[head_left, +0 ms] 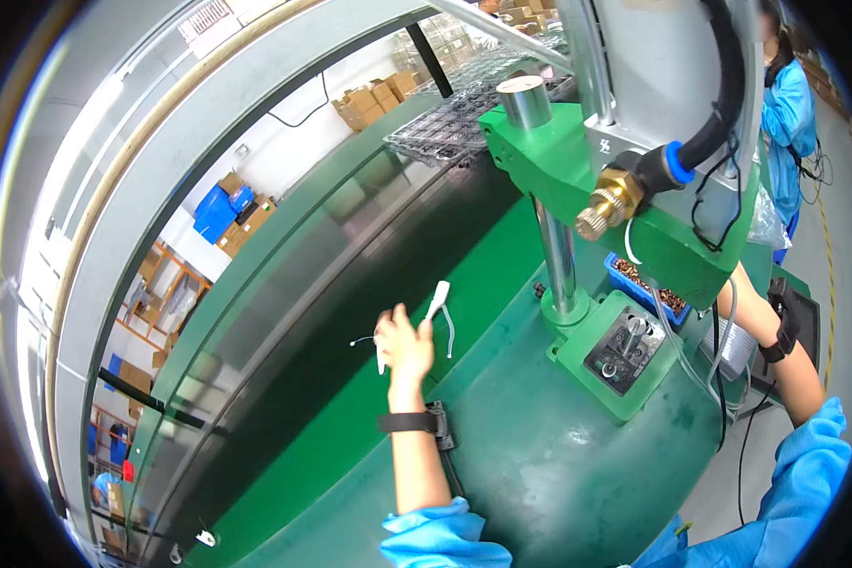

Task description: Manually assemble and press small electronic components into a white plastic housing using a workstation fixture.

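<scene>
My left hand (405,346) is over the green conveyor belt, its fingers apart and slightly blurred. Just beyond its thumb is a white plastic piece with a slim handle shape (437,299) and a short white cable. More white material and a thin wire show at the hand's other side; whether they belong to the same piece I cannot tell. My right hand (746,295) reaches behind the green press head (625,199), which hides its fingers. Beside it sits a blue bin (621,275) of small copper-coloured parts.
A green bench press with a steel column (557,256) and a brass air fitting (608,204) stands at the right. Its base carries a metal fixture (625,348). Black plastic trays (445,128) lie at the far end. A co-worker in blue (788,118) stands at far right.
</scene>
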`<state>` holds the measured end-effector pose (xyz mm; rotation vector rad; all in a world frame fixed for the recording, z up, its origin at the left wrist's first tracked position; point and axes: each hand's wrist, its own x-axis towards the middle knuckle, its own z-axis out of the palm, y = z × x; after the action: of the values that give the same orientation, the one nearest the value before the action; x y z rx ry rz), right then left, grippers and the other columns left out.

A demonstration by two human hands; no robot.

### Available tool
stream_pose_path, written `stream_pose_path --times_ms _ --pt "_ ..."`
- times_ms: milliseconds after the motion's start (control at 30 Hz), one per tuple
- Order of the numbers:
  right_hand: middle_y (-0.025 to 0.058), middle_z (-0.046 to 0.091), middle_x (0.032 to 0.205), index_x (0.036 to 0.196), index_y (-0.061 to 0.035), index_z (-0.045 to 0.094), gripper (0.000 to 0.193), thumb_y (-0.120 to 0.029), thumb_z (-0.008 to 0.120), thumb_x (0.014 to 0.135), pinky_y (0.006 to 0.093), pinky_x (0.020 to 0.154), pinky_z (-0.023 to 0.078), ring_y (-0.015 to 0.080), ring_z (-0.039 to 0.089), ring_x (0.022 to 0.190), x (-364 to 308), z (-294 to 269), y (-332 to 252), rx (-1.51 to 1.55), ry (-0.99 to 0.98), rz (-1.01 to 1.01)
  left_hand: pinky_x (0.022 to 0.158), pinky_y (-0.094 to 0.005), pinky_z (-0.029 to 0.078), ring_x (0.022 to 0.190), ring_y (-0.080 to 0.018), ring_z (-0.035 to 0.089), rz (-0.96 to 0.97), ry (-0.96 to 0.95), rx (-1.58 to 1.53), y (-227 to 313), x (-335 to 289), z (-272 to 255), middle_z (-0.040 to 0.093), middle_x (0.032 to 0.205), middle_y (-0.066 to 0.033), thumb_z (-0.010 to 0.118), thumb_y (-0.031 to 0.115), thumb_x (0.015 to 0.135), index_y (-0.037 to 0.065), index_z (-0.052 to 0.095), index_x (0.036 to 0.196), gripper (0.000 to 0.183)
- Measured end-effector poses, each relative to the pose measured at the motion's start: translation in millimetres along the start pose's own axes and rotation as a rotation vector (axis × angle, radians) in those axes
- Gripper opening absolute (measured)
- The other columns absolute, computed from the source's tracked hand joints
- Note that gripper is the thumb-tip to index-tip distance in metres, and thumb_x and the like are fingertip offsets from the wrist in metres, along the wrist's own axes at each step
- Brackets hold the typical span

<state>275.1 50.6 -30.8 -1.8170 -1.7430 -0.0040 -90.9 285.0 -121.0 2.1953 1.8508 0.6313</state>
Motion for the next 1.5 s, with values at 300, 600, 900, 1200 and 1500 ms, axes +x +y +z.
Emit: stream_pose_path --times_ms 300,600,900,1200,1500 --pt "0.0089 0.059 0.071 0.075 -0.0032 0.066 0.013 -0.006 0.070 0.064 0.0347 0.062 0.044 0.0249 0.053 0.070 -16 -5 -2 -0.018 0.030 -0.053 0.086 -0.0443 0.043 0.105 -0.0360 0.049 -0.066 -0.005 0.278 -89 5 -47 0.049 0.111 -0.0177 0.058 0.022 0.081 0.010 0.047 0.118 0.040" --pt "0.0078 0.062 0.070 0.080 -0.0030 0.067 0.013 -0.006 0.068 0.068 0.0300 0.058 0.042 0.0188 0.054 0.063 -48 -15 21 0.151 0.148 0.103 0.062 -0.0243 0.045 0.074 -0.0118 0.056 0.182 -0.092 -0.694 61 -80 -92 0.060 0.091 -0.0117 0.036 0.015 0.092 0.005 0.041 0.121 0.031" --pt "0.0076 0.062 0.070 0.081 -0.0031 0.067 0.011 -0.008 0.066 0.072 0.0281 0.055 0.042 0.0162 0.053 0.059 -53 8 9 0.274 0.140 0.051 0.072 -0.0352 0.046 0.081 -0.0314 0.062 0.509 -0.415 -0.751 169 -140 -69 0.062 0.092 -0.0192 0.051 0.019 0.089 0.007 0.034 0.127 0.043" --pt "0.0072 0.062 0.072 0.082 -0.0021 0.067 0.012 -0.007 0.066 0.071 0.0282 0.054 0.042 0.0153 0.051 0.058 -58 10 23 0.283 0.189 0.071 0.082 -0.0324 0.044 0.095 -0.0244 0.059 0.440 -0.488 -0.480 187 -132 -85 0.060 0.103 -0.0203 0.056 0.026 0.086 -0.001 0.037 0.128 0.053" --pt "0.0068 0.061 0.071 0.082 -0.0025 0.066 0.011 -0.008 0.066 0.072 0.0286 0.055 0.042 0.0162 0.051 0.060 -58 9 17 0.279 0.178 0.081 0.083 -0.0320 0.043 0.095 -0.0243 0.059 0.424 -0.513 -0.434 186 -129 -81 0.061 0.102 -0.0205 0.057 0.027 0.086 -0.004 0.038 0.127 0.055"
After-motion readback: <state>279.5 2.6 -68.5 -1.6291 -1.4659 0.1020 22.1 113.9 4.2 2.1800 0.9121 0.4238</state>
